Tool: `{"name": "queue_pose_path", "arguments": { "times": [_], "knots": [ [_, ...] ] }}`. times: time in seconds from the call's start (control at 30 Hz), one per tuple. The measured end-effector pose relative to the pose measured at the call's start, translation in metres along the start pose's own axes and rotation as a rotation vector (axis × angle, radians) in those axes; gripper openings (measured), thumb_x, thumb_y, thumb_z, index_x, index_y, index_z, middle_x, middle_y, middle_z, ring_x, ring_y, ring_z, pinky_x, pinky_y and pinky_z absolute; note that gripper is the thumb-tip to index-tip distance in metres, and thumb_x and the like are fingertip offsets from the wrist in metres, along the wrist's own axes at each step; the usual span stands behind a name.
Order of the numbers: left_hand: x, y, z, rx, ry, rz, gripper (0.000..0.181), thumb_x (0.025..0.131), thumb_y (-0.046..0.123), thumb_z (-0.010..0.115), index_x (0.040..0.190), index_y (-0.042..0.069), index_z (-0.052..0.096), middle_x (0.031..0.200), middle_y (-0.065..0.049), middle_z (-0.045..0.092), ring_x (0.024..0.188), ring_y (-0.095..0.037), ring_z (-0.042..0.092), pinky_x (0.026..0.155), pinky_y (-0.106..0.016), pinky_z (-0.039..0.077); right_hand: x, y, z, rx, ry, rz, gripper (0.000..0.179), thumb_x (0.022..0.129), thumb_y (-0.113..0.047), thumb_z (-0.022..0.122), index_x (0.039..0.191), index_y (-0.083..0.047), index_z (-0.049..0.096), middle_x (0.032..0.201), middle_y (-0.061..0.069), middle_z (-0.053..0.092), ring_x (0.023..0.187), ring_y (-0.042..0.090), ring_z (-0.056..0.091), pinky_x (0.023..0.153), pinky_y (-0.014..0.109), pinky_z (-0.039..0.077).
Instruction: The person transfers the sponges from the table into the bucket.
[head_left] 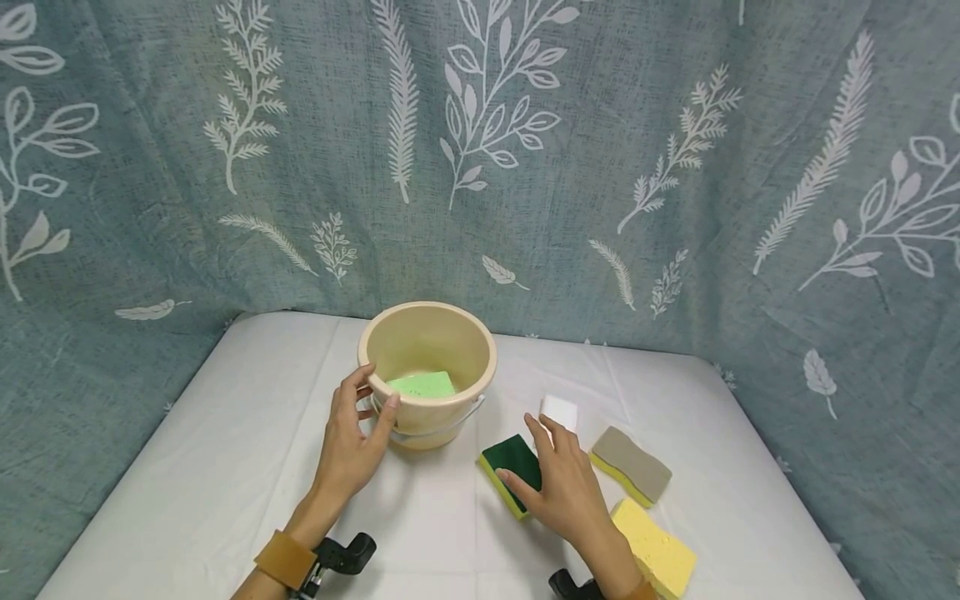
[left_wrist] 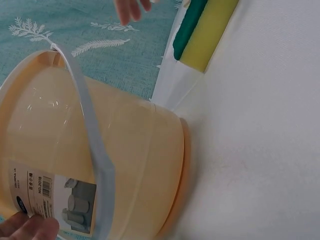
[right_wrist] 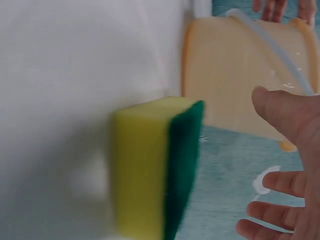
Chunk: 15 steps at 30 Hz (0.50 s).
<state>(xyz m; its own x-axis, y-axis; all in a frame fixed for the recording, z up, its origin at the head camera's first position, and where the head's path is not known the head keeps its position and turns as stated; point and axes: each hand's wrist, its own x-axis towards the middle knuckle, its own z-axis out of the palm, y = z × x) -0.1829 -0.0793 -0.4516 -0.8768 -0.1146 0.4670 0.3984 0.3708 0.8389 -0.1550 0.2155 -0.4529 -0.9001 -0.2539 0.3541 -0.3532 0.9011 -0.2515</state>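
A cream bucket point(head_left: 426, 417) with a pale handle stands on the white-covered table, a light green sponge point(head_left: 422, 384) inside it. My left hand point(head_left: 352, 442) holds the bucket's near left rim, thumb at the front and fingers round the side. In the left wrist view, fingertips point(left_wrist: 31, 227) lie against the label on its wall. Over a yellow scouring sponge with a dark green pad point(head_left: 513, 467), my right hand point(head_left: 558, 479) hovers with fingers spread. The right wrist view shows that sponge point(right_wrist: 145, 165) on the table, apart from the fingers and thumb point(right_wrist: 277, 107).
Just beyond the right hand lies a white block point(head_left: 560, 411). To its right are a grey-topped yellow sponge point(head_left: 633, 467) and a plain yellow sponge point(head_left: 656, 550), partly behind the right wrist. A leaf-patterned teal curtain point(head_left: 570, 208) hangs behind the table.
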Motion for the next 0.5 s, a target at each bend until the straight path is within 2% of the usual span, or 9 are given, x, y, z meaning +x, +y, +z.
{"name": "queue_pose_path", "arguments": {
  "times": [0.3, 0.5],
  "knots": [
    [-0.001, -0.001, 0.000, -0.004, -0.002, -0.008, 0.060, 0.102, 0.024, 0.064, 0.152, 0.003, 0.038, 0.138, -0.023, 0.048, 0.125, -0.038, 0.053, 0.094, -0.055, 0.054, -0.008, 0.009, 0.020, -0.024, -0.109, 0.052, 0.080, 0.088, -0.051, 0.077, 0.150, -0.009, 0.049, 0.145, 0.021, 0.051, 0.129, 0.039, 0.051, 0.097, 0.060, 0.050],
    [-0.001, -0.002, 0.001, 0.000, 0.006, 0.002, 0.059, 0.102, 0.024, 0.065, 0.151, 0.005, 0.038, 0.138, -0.024, 0.048, 0.124, -0.038, 0.054, 0.093, -0.055, 0.054, -0.013, 0.010, 0.027, -0.019, -0.126, 0.061, 0.077, 0.090, -0.052, 0.074, 0.147, -0.007, 0.052, 0.143, 0.020, 0.053, 0.127, 0.038, 0.054, 0.095, 0.055, 0.053]
  ]
}}
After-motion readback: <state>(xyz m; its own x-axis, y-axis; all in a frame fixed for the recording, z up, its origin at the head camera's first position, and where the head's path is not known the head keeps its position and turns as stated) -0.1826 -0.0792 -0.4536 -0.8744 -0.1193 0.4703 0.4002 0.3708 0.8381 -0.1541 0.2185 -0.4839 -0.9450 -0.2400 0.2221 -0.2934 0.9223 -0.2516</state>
